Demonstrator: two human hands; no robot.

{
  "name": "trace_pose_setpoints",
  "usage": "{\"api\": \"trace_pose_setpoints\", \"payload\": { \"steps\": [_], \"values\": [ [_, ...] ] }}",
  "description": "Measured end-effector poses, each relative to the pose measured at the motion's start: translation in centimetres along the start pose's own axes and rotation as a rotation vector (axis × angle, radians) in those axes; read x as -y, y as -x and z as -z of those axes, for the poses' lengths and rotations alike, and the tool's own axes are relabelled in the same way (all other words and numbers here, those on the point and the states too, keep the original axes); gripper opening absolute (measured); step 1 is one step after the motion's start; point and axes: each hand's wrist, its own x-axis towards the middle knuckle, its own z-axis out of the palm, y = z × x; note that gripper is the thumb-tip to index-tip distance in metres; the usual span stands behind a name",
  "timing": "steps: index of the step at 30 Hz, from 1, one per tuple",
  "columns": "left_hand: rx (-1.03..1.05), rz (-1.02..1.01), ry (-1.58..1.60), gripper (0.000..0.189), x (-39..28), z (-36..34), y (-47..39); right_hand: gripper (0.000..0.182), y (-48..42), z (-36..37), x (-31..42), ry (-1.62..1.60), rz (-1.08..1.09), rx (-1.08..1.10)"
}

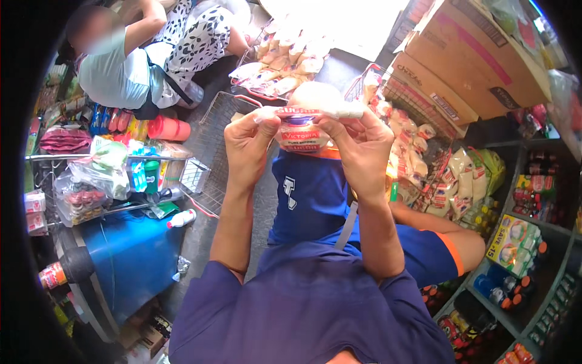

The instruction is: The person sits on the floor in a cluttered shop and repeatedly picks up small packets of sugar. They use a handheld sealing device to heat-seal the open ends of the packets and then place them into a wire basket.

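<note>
A clear plastic bag of sugar [300, 142] with red and blue print is upright in front of my raised knee. Its upper edge is stretched between my two hands. My left hand [250, 141] pinches the left corner of the plastic between thumb and fingers. The right corner is pinched the same way by my right hand [363, 150], where some plastic looks twisted or rolled. Just beyond the hands, a wire basket [241, 84] holds several filled sugar bags [291, 59]. More filled bags [409, 145] fill another wire basket [395, 82] to the right.
A wire basket [223, 118] stands on the floor left of my hands. A person [118, 73] sits at upper left. Cardboard boxes [473, 59] are stacked at upper right, above shelves of bottles and packs [514, 245]. A blue container [132, 259] and a white bottle [182, 218] are at left.
</note>
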Motion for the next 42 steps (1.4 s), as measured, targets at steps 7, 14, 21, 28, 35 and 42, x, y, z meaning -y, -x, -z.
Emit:
{"api": "trace_pose_setpoints", "payload": {
  "steps": [7,14,21,28,35,42],
  "values": [
    [-0.142,0.071,0.089,0.022,-0.1,-1.6,-0.5,0.024,-0.1,-0.2,-0.5,-0.054,0.065,-0.066],
    [-0.187,0.107,0.165,0.050,0.0,-1.7,-1.2,0.023,0.7,0.9,-0.9,0.107,-0.037,0.183],
    [0.153,0.059,0.077,0.033,-0.6,2.3,-1.1,0.020,-0.5,0.8,0.0,0.072,-0.030,0.085],
    [0.119,0.053,-0.097,0.020,-0.5,2.5,-1.5,0.022,-0.2,0.5,0.6,0.243,-0.082,0.040],
    [0.121,0.105,-0.212,0.024,-2.9,1.7,-1.4,0.019,0.2,1.1,2.4,0.763,0.148,0.026],
    [0.137,0.031,-0.395,0.025,-4.1,1.8,-1.4,0.019,1.2,0.7,2.7,0.761,0.041,0.035]
  ]
}}
